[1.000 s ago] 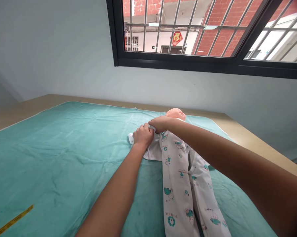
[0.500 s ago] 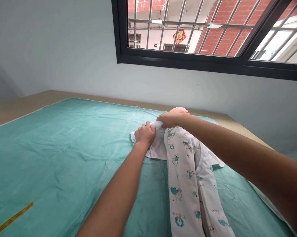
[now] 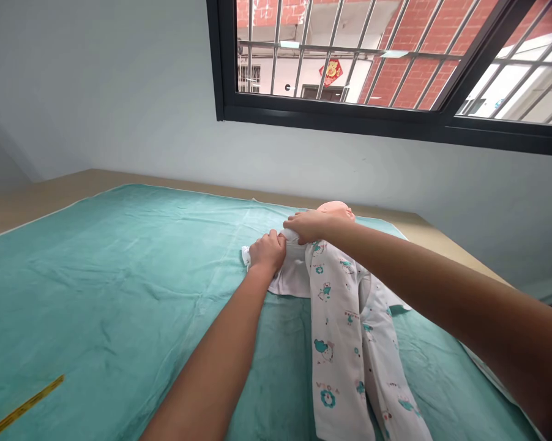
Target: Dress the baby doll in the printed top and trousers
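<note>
A baby doll lies on its back on a teal cloth, head toward the wall. It wears a white sleepsuit printed with small teal animals, whose legs trail toward me. My left hand is closed on the white fabric at the doll's left shoulder. My right hand grips the bunched sleeve or collar beside it, just below the head. The two hands almost touch. The doll's arms are hidden under the cloth and my hands.
The teal cloth covers a wooden table set against a pale wall. A barred window is above. A yellow tape measure lies at the near left corner.
My hands have stayed at the doll's shoulder, working the bunched fabric. The sleepsuit legs have shifted slightly, and the view has drifted a little.
</note>
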Tool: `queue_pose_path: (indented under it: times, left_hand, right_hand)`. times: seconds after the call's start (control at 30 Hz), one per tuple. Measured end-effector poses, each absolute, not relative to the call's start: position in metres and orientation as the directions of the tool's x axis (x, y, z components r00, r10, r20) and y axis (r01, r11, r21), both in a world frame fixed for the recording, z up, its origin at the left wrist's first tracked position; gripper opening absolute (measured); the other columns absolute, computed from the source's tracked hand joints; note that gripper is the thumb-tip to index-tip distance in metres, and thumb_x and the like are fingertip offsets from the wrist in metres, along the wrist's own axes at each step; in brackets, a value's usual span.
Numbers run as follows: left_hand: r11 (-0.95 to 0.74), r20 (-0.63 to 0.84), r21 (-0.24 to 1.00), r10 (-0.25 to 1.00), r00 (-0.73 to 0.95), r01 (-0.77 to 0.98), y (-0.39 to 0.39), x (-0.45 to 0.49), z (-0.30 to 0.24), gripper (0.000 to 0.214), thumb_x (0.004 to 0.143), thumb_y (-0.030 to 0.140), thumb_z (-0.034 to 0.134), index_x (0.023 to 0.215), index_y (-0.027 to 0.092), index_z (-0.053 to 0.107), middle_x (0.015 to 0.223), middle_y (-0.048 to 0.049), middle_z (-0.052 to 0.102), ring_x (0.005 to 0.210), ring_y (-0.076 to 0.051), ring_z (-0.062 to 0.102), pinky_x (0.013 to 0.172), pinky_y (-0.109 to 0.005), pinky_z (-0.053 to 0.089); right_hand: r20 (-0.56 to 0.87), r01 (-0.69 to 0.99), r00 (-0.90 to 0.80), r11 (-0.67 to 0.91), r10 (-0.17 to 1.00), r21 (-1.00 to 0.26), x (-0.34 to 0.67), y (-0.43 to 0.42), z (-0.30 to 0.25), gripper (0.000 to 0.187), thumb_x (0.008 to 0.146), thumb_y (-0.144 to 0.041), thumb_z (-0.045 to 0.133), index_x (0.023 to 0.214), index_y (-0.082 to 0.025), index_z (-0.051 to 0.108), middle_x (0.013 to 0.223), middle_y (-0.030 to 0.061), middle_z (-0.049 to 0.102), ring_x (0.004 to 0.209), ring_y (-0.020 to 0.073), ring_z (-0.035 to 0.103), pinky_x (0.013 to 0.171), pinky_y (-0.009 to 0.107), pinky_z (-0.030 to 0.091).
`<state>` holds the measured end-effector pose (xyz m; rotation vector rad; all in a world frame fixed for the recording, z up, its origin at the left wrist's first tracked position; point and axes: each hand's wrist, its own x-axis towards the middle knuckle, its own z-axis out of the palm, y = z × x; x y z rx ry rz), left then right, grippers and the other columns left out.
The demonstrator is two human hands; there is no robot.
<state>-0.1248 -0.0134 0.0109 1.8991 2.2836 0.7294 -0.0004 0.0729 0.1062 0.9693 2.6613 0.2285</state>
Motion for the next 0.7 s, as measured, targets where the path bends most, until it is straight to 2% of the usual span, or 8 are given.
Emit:
queue_pose_path:
  times: [0.13,0.5,0.7]
  left_hand:
    - [0.116,0.220,0.423,0.949,-0.226,0.898,-0.013,-0.126,0.010,0.035,0.100,0.035,0.027,0.105,0.023,0.059,0.106,-0.0091,0.071,0.098,-0.027,0.067,0.080,-0.037,0.046]
    - [0.135,0.173,0.485,0.953,-0.247,0.864,-0.013,-0.129,0.010,0.039,0.101,0.038,0.024,0.105,0.023,0.060,0.103,-0.0094,0.072,0.095,-0.027,0.068,0.076,-0.036,0.046]
    - [0.142,0.162,0.474,0.956,-0.245,0.869,-0.013,-0.130,0.012,0.038,0.099,0.035,0.025,0.107,0.023,0.060,0.106,-0.0099,0.073,0.098,-0.027,0.068,0.079,-0.036,0.047]
  right_hand:
    - [-0.286,0.542,-0.728,0.778,0.623,0.317,-0.008,0.066,0.105,0.018,0.077,-0.029,0.074,0.089,-0.022,0.063,0.086,0.0040,0.063,0.080,0.0181,0.059,0.066,0.028,0.037]
    - [-0.194,0.614,-0.694,0.711,0.693,0.342,0.018,0.073,0.123,0.021,0.079,-0.028,0.072,0.095,-0.020,0.062,0.091,0.0076,0.062,0.083,0.0210,0.059,0.067,0.030,0.036]
    - [-0.115,0.666,-0.687,0.685,0.717,0.295,0.025,0.072,0.134,0.020,0.081,-0.028,0.066,0.096,-0.019,0.057,0.093,0.0075,0.062,0.081,0.0201,0.058,0.065,0.030,0.034]
